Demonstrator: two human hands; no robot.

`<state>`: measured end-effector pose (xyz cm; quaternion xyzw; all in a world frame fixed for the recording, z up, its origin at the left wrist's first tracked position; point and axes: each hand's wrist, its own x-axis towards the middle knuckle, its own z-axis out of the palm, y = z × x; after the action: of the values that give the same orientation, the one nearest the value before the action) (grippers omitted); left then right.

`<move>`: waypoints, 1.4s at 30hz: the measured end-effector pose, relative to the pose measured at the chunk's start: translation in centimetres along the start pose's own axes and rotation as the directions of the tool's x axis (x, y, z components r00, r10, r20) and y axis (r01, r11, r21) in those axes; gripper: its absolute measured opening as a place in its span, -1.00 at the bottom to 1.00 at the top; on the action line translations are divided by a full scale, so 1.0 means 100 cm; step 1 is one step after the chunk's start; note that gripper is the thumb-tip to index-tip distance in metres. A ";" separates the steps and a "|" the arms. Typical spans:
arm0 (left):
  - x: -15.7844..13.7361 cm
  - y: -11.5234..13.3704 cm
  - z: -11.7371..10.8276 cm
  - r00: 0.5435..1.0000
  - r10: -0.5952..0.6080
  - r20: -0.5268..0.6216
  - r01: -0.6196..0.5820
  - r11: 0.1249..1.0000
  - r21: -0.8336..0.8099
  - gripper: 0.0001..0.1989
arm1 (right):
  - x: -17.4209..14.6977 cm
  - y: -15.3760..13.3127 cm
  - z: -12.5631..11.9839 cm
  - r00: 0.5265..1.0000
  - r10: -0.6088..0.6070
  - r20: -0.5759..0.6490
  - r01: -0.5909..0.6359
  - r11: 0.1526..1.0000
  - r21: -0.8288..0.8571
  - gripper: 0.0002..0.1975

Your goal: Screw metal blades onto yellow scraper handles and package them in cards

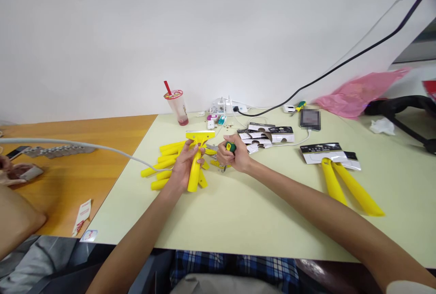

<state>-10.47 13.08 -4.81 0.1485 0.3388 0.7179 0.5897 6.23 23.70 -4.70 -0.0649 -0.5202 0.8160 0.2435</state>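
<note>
My left hand [183,165] is closed around a yellow scraper [194,171], its wide head pointing away from me and its handle toward me. In my right hand [235,154] is a screwdriver [230,147] with a green and yellow handle, gripped in a fist just right of the scraper. The screwdriver's tip is hard to make out. Under and beside my left hand lie several yellow handles [158,168]. Small yellow parts [218,163] and bits of metal lie on the table below my right hand.
Packaging cards [282,134] lie beyond my right hand. Two carded yellow scrapers [357,189] are at the right. A cup [177,108] with a red straw, a power strip [225,105] and a phone [310,118] stand along the back. A grey cable [112,148] crosses the left; another person sits there.
</note>
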 end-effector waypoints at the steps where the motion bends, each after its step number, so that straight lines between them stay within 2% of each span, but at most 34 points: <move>1: 0.000 0.000 0.000 1.000 -0.002 0.000 0.002 1.000 -0.002 -0.49 | 0.000 0.002 -0.001 1.000 0.000 -0.013 0.000 1.000 0.005 -0.38; 6: -0.001 0.000 0.001 1.000 -0.008 0.002 0.008 1.000 -0.025 -0.52 | 0.001 0.005 -0.002 1.000 -0.017 -0.023 0.017 1.000 0.011 -0.35; 10: -0.002 0.000 0.003 1.000 -0.009 -0.002 0.009 0.999 -0.038 -0.51 | 0.000 -0.003 0.001 0.999 -0.046 -0.014 0.046 0.999 0.012 -0.34; 18: -0.002 -0.003 0.006 0.999 -0.036 0.007 0.036 0.999 -0.014 -0.48 | -0.012 -0.047 0.018 0.985 -0.173 -0.022 0.173 0.985 -0.018 -0.33; 24: -0.002 -0.011 0.005 0.987 -0.146 0.068 0.142 0.988 0.056 -0.54 | -0.021 -0.079 0.023 0.942 -0.333 0.052 0.334 0.942 -0.031 -0.30; 28: -0.004 -0.017 0.004 0.971 -0.204 0.124 0.184 0.971 0.151 -0.58 | -0.026 -0.092 0.023 0.919 -0.390 0.059 0.390 0.921 0.007 -0.31; 34: -0.006 -0.023 0.005 0.946 -0.280 0.166 0.235 0.940 0.246 -0.58 | -0.025 -0.092 0.020 0.916 -0.399 0.039 0.397 0.917 0.051 -0.31; 42: -0.007 -0.023 0.006 0.945 -0.270 0.183 0.218 0.941 0.260 -0.57 | -0.019 -0.083 0.018 0.924 -0.380 0.038 0.382 0.924 -0.026 -0.29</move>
<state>-8.22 12.75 -5.72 0.2512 0.3716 0.5729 0.6860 10.01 24.17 3.13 0.0466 -0.5403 0.7454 0.3877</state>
